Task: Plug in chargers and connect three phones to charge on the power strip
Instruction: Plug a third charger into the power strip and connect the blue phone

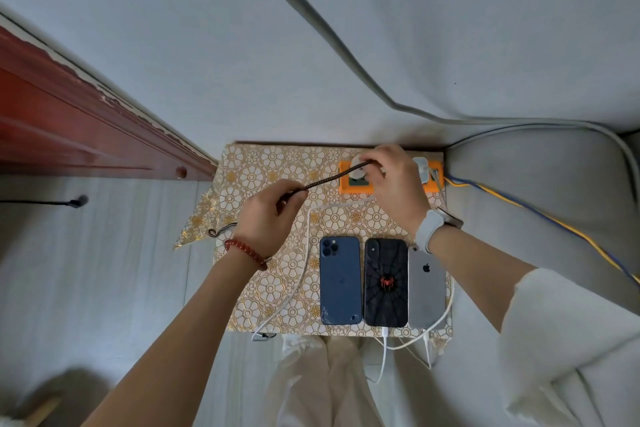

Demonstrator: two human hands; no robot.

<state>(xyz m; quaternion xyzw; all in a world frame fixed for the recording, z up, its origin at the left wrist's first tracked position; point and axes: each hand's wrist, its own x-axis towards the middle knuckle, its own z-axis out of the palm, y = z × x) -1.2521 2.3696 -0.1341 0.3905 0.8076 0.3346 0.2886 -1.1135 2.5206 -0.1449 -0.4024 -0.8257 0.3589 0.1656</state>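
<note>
Braided dark cable stretches taut-ish between both hands above the orange power strip: right hand pinches its far end at a white charger, left hand fingers closed round the slack. It looks light and floppy, so grip by the stiff connector. Blue phone waits unplugged beside two wired ones.

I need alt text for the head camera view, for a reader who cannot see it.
A person's left hand and right hand hold a dark braided cable stretched above an orange power strip. On the floral-covered table, three phones lie face down side by side: blue phone, spider-design phone, grey phone.
</note>
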